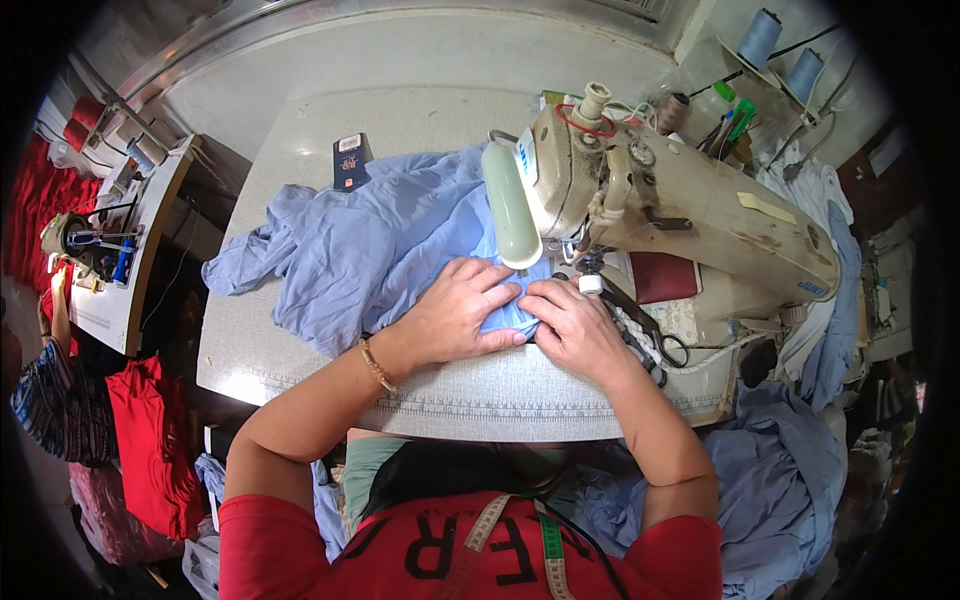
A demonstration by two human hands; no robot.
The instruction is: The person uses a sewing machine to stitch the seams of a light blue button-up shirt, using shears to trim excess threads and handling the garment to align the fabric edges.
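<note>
The cloth point(340, 240) is pale blue. The sewing machine point(715, 185) is cream, mottled with brown, and its oblong cover point(512, 210) is pale green. The table point(250, 350) is speckled grey. The person's shirt point(270, 545) is red with black lettering; the co-worker's top point(65, 405) is dark with stripes.

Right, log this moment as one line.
left hand: on blue cloth | right hand: on cloth, beside left hand | sewing machine: head above cloth | scissors: right of right hand
</note>
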